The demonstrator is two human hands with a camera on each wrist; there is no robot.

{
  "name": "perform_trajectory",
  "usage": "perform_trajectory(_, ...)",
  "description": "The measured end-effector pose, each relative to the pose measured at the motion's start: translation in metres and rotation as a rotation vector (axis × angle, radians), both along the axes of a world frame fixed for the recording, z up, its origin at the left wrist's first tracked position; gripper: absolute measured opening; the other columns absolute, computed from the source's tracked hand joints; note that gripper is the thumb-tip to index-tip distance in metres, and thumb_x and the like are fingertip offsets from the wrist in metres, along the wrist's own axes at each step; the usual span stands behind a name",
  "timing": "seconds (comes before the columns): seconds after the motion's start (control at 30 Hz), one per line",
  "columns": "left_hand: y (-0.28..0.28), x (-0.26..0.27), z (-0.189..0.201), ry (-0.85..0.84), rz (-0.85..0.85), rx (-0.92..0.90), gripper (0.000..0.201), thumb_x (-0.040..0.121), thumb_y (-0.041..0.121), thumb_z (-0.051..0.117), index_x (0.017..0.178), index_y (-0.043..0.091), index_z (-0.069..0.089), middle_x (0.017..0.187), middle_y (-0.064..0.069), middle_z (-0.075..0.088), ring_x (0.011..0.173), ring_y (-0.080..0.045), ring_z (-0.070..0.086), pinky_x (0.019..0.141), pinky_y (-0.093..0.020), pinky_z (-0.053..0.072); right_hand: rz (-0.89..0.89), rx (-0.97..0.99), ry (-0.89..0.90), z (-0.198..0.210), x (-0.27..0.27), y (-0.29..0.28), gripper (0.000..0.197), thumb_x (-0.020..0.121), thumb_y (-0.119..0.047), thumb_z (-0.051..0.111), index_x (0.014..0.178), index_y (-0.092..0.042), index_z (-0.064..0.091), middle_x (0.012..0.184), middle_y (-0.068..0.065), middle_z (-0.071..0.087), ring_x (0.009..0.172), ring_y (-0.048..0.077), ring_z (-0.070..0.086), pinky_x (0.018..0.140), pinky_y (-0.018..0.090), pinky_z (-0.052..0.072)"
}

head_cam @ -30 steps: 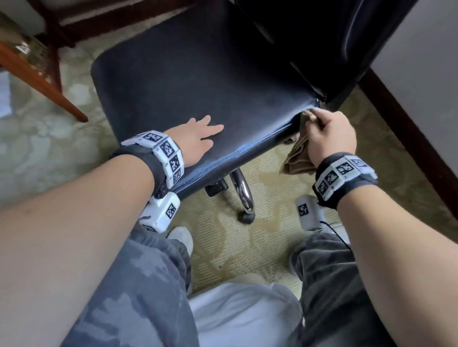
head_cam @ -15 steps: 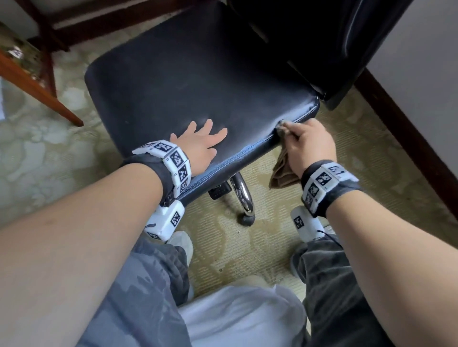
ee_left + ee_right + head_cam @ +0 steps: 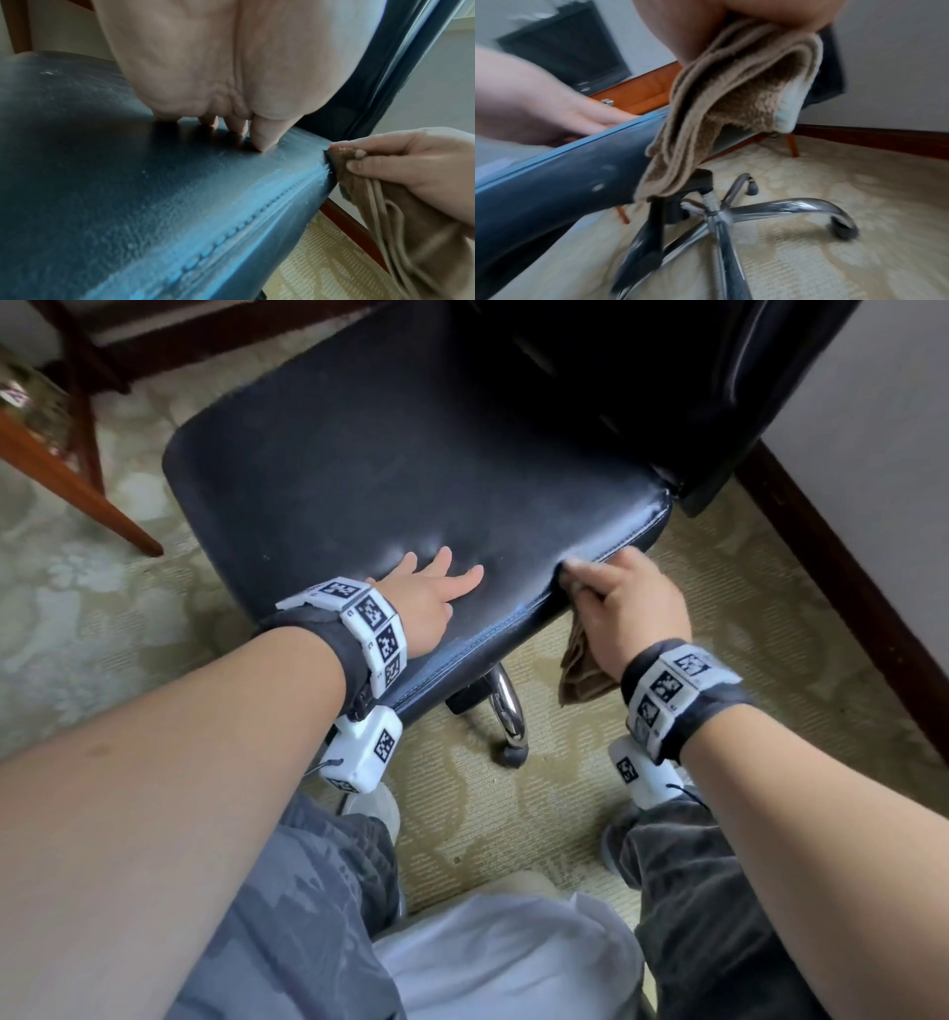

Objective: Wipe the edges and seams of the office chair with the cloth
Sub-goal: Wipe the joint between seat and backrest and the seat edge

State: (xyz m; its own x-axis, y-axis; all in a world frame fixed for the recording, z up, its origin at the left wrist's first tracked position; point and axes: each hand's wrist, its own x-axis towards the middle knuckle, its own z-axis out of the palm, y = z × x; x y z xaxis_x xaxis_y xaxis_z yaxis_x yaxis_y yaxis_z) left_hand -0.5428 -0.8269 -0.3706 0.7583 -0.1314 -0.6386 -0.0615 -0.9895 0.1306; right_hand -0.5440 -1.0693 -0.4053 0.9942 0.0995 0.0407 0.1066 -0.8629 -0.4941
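The office chair's black leather seat point(image 3: 411, 469) fills the middle of the head view, its stitched side seam point(image 3: 246, 221) running along the near edge. My left hand point(image 3: 436, 588) lies flat on the seat top with fingers straight, pressing down. My right hand point(image 3: 621, 603) grips a folded tan cloth point(image 3: 583, 670) and holds a bunched corner against the seat's side edge, about halfway along it. The rest of the cloth point(image 3: 721, 105) hangs below my fist, beside the seat point(image 3: 552, 182). In the left wrist view the right hand point(image 3: 401, 162) pinches the cloth point(image 3: 411, 233) right at the seam.
The chair's black backrest point(image 3: 667, 377) rises at the upper right. A chrome star base point(image 3: 770, 211) with castors stands on patterned carpet point(image 3: 565, 814). A wall with dark wood skirting point(image 3: 842, 588) runs on the right. Wooden furniture legs point(image 3: 77, 490) stand at the left.
My right hand slid the cloth along the seat's side edge, from the back corner near the backrest toward me. The left hand stayed flat on the seat.
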Motion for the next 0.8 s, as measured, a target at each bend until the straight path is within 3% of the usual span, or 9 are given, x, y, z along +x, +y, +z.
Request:
perform_trajectory(0.1,0.003,0.004,-0.003,0.004,-0.03,0.023,0.07,0.112,0.013,0.027,0.161,0.053,-0.002,0.174,0.01,-0.013,0.161,-0.031,-0.011,0.126,-0.053,0.019,0.213,-0.013,0.041,0.0,-0.018,0.016,0.028,0.103,-0.035,0.056,0.127,-0.044,0.068,0.092,-0.011,0.05,0.079,0.017,0.057,0.073,0.03,0.048)
perform_trajectory(0.23,0.005,0.006,0.0,0.008,-0.029,0.021,0.074,0.111,0.008,0.029,0.161,0.054,-0.001,0.174,0.012,-0.013,0.162,-0.028,-0.009,0.12,-0.041,0.026,0.017,-0.036,0.039,-0.001,0.015,-0.009,0.032,0.103,-0.033,0.052,0.131,-0.04,0.066,0.1,-0.008,0.054,0.093,0.023,0.06,0.082,0.029,0.044)
perform_trajectory(0.37,-0.001,0.006,0.002,0.02,-0.025,0.04,0.076,0.111,0.006,0.029,0.161,0.054,-0.002,0.174,0.012,-0.014,0.162,-0.028,-0.01,0.121,-0.042,0.026,-0.138,-0.087,0.024,0.003,0.026,-0.019,0.034,0.103,-0.031,0.052,0.135,-0.032,0.065,0.106,0.001,0.055,0.1,0.028,0.06,0.086,0.035,0.048)
perform_trajectory(0.5,-0.002,0.005,0.002,0.024,-0.01,0.026,0.072,0.112,0.01,0.028,0.161,0.054,-0.001,0.174,0.013,-0.013,0.161,-0.026,-0.011,0.122,-0.042,0.023,0.1,-0.098,0.073,0.014,-0.004,0.017,0.028,0.106,-0.036,0.047,0.127,-0.031,0.065,0.095,-0.005,0.049,0.079,0.021,0.058,0.073,0.033,0.052)
perform_trajectory(0.6,0.0,0.005,0.003,0.012,-0.036,0.032,0.072,0.112,0.011,0.029,0.162,0.053,-0.001,0.174,0.01,-0.013,0.162,-0.028,-0.008,0.121,-0.043,0.025,0.246,-0.123,0.074,0.011,-0.013,0.024,0.029,0.106,-0.036,0.046,0.13,-0.034,0.063,0.095,-0.006,0.049,0.077,0.02,0.06,0.072,0.034,0.055)
perform_trajectory(0.7,0.001,0.005,0.004,0.012,-0.03,0.028,0.07,0.112,0.013,0.029,0.162,0.053,0.0,0.174,0.012,-0.012,0.162,-0.025,-0.009,0.118,-0.04,0.029,0.079,-0.075,0.058,0.007,0.013,0.004,0.033,0.106,-0.036,0.047,0.135,-0.039,0.062,0.098,-0.007,0.049,0.087,0.022,0.058,0.077,0.028,0.043)
perform_trajectory(0.8,0.0,0.006,0.004,0.01,-0.043,0.043,0.072,0.111,0.012,0.029,0.162,0.054,-0.001,0.174,0.011,-0.013,0.162,-0.027,-0.008,0.116,-0.041,0.031,-0.108,-0.066,0.033,0.007,0.034,-0.02,0.034,0.104,-0.035,0.049,0.135,-0.034,0.065,0.104,-0.001,0.053,0.104,0.03,0.061,0.087,0.033,0.045)
